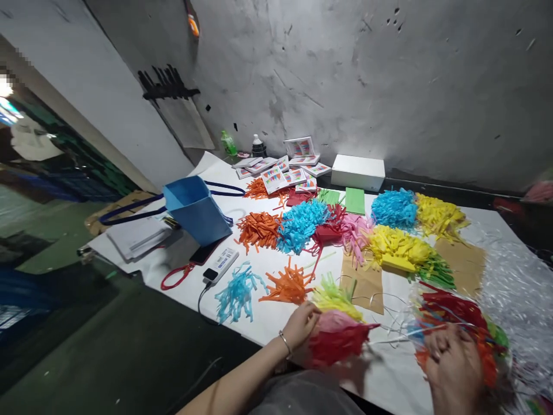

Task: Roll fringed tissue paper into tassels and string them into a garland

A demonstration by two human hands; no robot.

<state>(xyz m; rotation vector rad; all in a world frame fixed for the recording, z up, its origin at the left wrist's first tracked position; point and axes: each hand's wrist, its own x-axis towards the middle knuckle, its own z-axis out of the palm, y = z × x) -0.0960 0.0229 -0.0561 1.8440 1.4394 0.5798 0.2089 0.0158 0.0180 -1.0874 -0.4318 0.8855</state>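
Note:
Near the table's front edge, my left hand [301,324], with a bracelet at the wrist, is closed on one side of a red and pink tissue paper tassel [339,340]. To the right my right hand [453,354] is closed in front of a multicoloured tassel bundle [458,305]. White string [395,339] runs between the red tassel and my right fingers. Exactly what lies inside that grip is partly hidden. Yellow-green strips [332,297] and an orange tassel [287,285] lie just beyond my left hand, with a light blue tassel [239,294] farther left.
Piles of orange [259,229], blue [302,222] and yellow [400,248] paper strips spread across the table. Behind them are printed packets [276,176] and a white box [358,172]. A blue bag [196,207] stands left; clear plastic [518,294] covers the right end.

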